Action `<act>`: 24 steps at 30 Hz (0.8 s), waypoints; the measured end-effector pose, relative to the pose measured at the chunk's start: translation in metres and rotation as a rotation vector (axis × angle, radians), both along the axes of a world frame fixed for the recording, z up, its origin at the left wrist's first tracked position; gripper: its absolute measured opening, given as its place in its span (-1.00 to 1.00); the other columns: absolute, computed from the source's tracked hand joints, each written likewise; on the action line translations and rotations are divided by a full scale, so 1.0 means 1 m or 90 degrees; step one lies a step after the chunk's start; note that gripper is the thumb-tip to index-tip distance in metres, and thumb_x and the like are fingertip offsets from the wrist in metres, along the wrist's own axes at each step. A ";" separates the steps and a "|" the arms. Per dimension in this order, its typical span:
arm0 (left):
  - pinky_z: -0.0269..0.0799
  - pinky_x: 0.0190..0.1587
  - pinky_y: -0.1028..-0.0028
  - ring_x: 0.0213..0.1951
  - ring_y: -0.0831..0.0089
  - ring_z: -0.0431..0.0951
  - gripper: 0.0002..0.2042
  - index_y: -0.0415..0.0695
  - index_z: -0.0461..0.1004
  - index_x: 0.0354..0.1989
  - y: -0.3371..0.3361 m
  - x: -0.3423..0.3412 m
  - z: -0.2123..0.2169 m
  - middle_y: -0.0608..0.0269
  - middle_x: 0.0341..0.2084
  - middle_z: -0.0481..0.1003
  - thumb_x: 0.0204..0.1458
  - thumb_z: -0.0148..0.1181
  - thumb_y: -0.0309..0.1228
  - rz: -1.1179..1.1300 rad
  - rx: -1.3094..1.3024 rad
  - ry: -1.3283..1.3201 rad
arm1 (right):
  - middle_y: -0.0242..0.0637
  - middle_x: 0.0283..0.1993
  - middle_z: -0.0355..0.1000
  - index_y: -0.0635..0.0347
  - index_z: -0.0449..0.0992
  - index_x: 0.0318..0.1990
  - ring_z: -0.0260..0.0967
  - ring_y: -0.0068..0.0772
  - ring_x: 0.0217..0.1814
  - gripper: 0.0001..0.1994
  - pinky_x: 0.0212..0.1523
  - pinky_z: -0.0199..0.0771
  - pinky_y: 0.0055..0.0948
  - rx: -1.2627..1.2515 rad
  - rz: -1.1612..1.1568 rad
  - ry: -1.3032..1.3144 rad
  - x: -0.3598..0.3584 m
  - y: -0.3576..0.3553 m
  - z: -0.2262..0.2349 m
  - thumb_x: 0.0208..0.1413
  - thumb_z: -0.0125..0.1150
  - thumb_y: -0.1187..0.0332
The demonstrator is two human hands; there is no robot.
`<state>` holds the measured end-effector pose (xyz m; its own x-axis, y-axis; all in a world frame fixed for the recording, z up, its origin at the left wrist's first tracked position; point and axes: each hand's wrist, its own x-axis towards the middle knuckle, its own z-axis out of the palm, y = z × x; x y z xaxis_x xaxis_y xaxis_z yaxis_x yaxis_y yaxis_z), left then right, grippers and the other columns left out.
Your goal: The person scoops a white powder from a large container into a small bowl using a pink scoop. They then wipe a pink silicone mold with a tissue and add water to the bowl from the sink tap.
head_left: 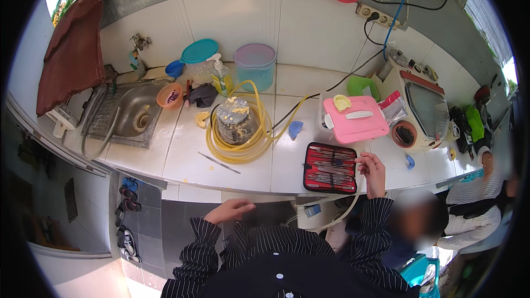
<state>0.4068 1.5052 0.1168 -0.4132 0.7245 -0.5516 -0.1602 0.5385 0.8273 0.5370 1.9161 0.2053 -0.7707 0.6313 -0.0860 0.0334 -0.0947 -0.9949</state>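
At the right edge of an unzipped black case [329, 192] lined in red, my right hand [374, 174] hovers with its fingers loosely bent and apart. Several slim metal hand tools [333, 169] lie in rows inside the case, under black straps. I see nothing plainly held in that hand. My left hand [230, 210] hangs in front of the counter edge, fingers stretched toward the right and empty. One slim metal tool [219, 162] lies loose on the white tiles. Behind it, a coil of yellow hose [259, 149] surrounds a grey, wax-smeared round block [236, 122].
A pink-lidded box [359, 127] holds a yellow mould [342, 102] on top. A blue piece [296, 129] lies beside the hose. The sink [138, 115], orange bowl [169, 96] and pump bottle [222, 80] stand left; an oven-like cabinet [422, 105] and a person [418, 221] are right.
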 end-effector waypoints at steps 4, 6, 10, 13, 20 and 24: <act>0.51 -0.26 0.52 -0.31 0.52 0.49 -0.56 -0.15 0.45 0.01 -0.051 -0.017 -0.005 0.22 -0.17 0.49 0.20 0.00 -0.03 0.061 0.005 -0.031 | -0.32 -0.28 0.54 0.26 0.47 -0.12 0.32 -0.70 -0.41 -0.81 -0.34 0.31 -0.66 0.042 0.201 -0.046 -0.065 -0.085 0.006 0.26 -0.03 0.38; 0.52 -0.26 0.58 -0.31 0.58 0.48 -0.59 -0.15 0.42 0.05 -0.083 -0.034 -0.006 0.27 -0.06 0.47 0.24 -0.05 -0.08 0.057 -0.005 -0.048 | -0.33 -0.26 0.53 0.27 0.45 -0.09 0.35 -0.66 -0.38 -0.80 -0.31 0.35 -0.64 0.089 0.336 -0.084 -0.098 -0.135 -0.002 0.26 0.00 0.35; 0.55 -0.27 0.58 -0.24 0.63 0.48 -0.59 -0.16 0.42 0.05 -0.164 -0.066 -0.018 0.30 -0.07 0.48 0.25 -0.05 -0.09 0.081 -0.018 -0.052 | -0.28 -0.18 0.45 0.26 0.35 0.05 0.43 -0.53 -0.26 -0.67 -0.25 0.43 -0.54 0.150 0.509 -0.133 -0.165 -0.238 -0.030 0.24 0.08 0.25; 0.54 -0.32 0.54 -0.41 0.58 0.45 -0.58 -0.16 0.47 -0.02 -0.236 -0.079 -0.020 0.27 -0.37 0.46 0.20 0.01 -0.06 0.142 -0.017 -0.054 | -0.22 -0.11 0.40 0.22 0.24 0.15 0.44 -0.50 -0.26 -0.56 -0.26 0.45 -0.51 0.140 0.511 -0.093 -0.225 -0.310 -0.042 0.22 0.11 0.19; 0.58 -0.38 0.51 -0.54 0.69 0.33 -0.63 -0.20 0.49 -0.06 -0.366 -0.108 -0.008 0.39 -0.55 0.32 0.20 0.01 -0.14 0.318 -0.029 -0.110 | -0.16 -0.19 0.42 0.23 0.19 0.16 0.45 -0.46 -0.42 -0.54 -0.38 0.44 -0.52 0.266 0.276 -0.036 -0.385 -0.388 -0.050 0.23 0.10 0.19; 0.57 -0.39 0.54 -0.59 0.74 0.25 -0.66 -0.20 0.49 -0.08 -0.388 -0.128 -0.018 0.44 -0.60 0.25 0.23 -0.02 -0.18 0.395 0.011 -0.113 | -0.20 -0.41 0.48 0.27 0.29 0.04 0.43 -0.47 -0.53 -0.63 -0.45 0.41 -0.52 0.452 0.185 -0.018 -0.468 -0.380 -0.071 0.23 0.10 0.20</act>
<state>0.2783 1.1173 0.0986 -0.6614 0.3890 -0.6413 -0.5735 0.2888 0.7666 0.0685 1.5363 0.1344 -0.9179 0.3143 0.2421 -0.0148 0.5826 -0.8126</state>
